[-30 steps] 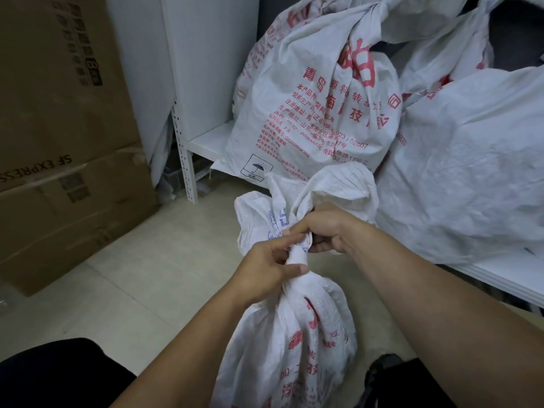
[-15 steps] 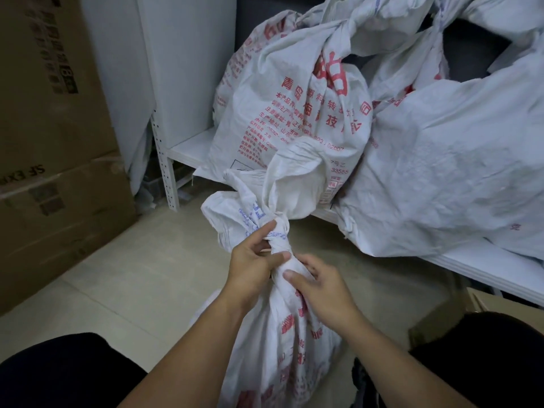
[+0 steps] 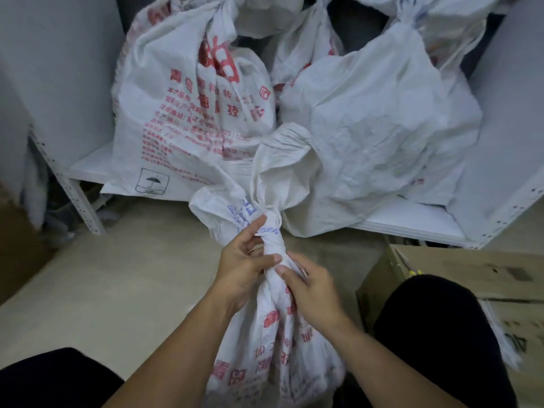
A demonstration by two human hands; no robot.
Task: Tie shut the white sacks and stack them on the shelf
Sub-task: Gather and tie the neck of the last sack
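— Where is the sack (image 3: 273, 334) now?
— It is upright in front of me, near the shelf (image 3: 412, 222) but not on it.
— And your hands?
— My left hand (image 3: 244, 260) is closed round the twisted neck (image 3: 272, 240). My right hand (image 3: 312, 287) grips the same neck just below; the thumbs nearly touch.
— What is on the shelf?
— A printed sack (image 3: 188, 107) and a plain sack (image 3: 376, 113), side by side, touching.

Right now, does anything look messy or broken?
Nothing is torn or spilled. The red-printed sack and the plain sack slump over the front edge of the shelf. The left hand and right hand hold the knotted sack.
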